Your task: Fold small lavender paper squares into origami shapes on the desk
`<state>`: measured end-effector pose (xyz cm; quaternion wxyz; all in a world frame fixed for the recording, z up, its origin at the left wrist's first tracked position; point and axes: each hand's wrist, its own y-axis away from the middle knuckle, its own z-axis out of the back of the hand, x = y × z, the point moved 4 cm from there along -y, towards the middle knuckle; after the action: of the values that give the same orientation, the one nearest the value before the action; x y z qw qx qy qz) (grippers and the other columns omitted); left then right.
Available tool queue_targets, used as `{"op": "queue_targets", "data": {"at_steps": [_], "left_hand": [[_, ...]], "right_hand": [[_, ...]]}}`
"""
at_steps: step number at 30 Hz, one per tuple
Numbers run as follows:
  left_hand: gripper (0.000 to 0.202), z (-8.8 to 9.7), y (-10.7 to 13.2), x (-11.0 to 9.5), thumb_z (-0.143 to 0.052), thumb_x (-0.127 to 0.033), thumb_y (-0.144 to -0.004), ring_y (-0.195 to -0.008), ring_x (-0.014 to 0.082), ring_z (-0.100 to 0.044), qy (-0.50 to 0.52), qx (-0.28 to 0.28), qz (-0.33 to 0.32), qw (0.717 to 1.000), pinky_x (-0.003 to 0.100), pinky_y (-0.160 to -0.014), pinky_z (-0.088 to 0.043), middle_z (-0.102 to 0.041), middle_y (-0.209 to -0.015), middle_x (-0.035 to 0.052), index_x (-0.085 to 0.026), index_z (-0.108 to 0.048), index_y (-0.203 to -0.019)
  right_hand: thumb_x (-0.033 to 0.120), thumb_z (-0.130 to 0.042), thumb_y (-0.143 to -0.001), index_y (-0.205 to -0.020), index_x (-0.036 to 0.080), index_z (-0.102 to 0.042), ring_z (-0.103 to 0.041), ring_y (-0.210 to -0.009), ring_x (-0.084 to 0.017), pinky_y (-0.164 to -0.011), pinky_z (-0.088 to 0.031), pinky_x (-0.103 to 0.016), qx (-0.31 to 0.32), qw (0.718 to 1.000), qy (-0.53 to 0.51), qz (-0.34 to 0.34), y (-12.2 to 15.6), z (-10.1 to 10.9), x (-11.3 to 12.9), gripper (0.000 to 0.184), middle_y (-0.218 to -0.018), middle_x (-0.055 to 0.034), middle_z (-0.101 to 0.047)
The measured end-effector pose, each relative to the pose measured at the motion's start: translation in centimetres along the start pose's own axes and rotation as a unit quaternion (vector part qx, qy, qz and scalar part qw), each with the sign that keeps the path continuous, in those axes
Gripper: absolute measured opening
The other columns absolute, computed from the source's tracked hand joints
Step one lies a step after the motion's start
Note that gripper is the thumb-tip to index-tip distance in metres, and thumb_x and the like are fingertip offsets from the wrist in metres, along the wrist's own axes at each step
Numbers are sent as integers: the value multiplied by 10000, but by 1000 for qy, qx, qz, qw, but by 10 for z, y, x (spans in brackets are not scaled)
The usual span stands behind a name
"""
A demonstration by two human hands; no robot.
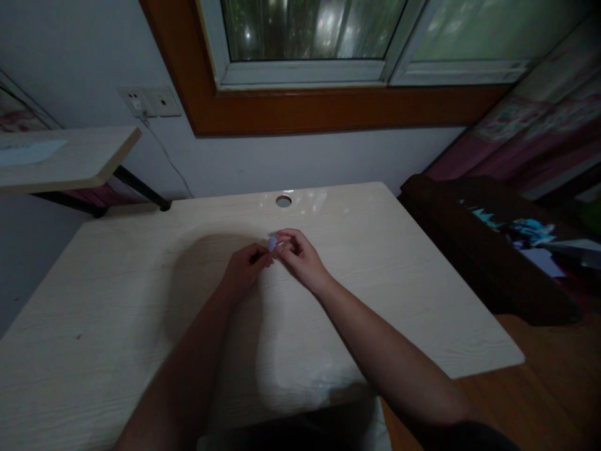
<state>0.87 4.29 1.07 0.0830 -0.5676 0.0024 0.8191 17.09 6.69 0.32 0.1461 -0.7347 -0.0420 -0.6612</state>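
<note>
Thumbs and fingertips of both hands are closed on one small lilac piece [272, 243], each grip a narrow pinch: the left hand [241, 268] has its fingers curled in at the piece's left and lower side, the right hand [300, 255] meets its right side with thumb and forefinger, the forefinger reaching out along the top. Every place below is told from the round hole [283, 201] near the far edge of the pale wood-grain surface [389, 257].

That surface spreads to the left and right of the hole and a long way to its near side. Past the hole stands a white wall [258, 160], with a sliding window [310, 31] in a brown wooden frame [328, 114] higher up. Well to the right of the hole are dark brown furniture [451, 219], with blue and white items [530, 232] on it too dim to name, and a pink patterned curtain [498, 134] behind. Wooden floor [539, 357] shows to the near right. Well to the left, a raised shelf [106, 147] on black legs [143, 188] bears a pale sheet [32, 152]. Up and left on the wall are two socket plates [166, 103], one with a white plug [138, 105] and a thin cord [166, 153] running down toward the surface.

Smallest, the lilac piece lies just to the near side of the hole and slightly left, between the fingertips; whether it touches the surface cannot be told.
</note>
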Motion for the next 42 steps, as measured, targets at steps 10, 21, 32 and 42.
{"op": "queue_targets", "data": {"at_steps": [10, 21, 32, 42], "left_hand": [[225, -4, 1, -5, -622, -392, -833, -689, 156, -604, -57, 30, -3, 998, 267, -674, -460, -683, -739, 7, -176, -673, -792], [129, -1, 2, -5, -630, -296, -848, -717, 130, -626, -25, -35, -64, 997, 254, -688, -508, -628, -896, 23, -203, -613, -936], [113, 0, 2, -9, -609, -249, -887, -729, 113, -587, -108, -53, -148, 982, 258, -715, -520, -570, -970, 40, -217, -680, -969], [92, 1, 6, -11, -603, -208, -890, -786, 133, -582, -156, -79, -182, 968, 261, -733, -510, -579, -947, 43, -214, -687, -927]], "right_hand": [[393, -682, -824, -951, 214, -636, -595, -685, -141, -679, -495, -282, -10, 1000, 2, -7, 0, 1, -1, 224, -740, 4, -631], [444, -691, -816, -928, 196, -646, -641, -711, -139, -730, -530, -296, -26, 999, -19, -18, -2, 2, -6, 276, -781, -14, -674], [434, -685, -824, -930, 199, -666, -629, -684, -139, -682, -511, -278, -9, 1000, 17, -6, 0, 0, 0, 258, -745, -15, -671], [435, -671, -837, -927, 203, -670, -628, -686, -142, -672, -510, -278, 3, 999, 38, 4, 1, -2, 0, 249, -746, -16, -674]]}}
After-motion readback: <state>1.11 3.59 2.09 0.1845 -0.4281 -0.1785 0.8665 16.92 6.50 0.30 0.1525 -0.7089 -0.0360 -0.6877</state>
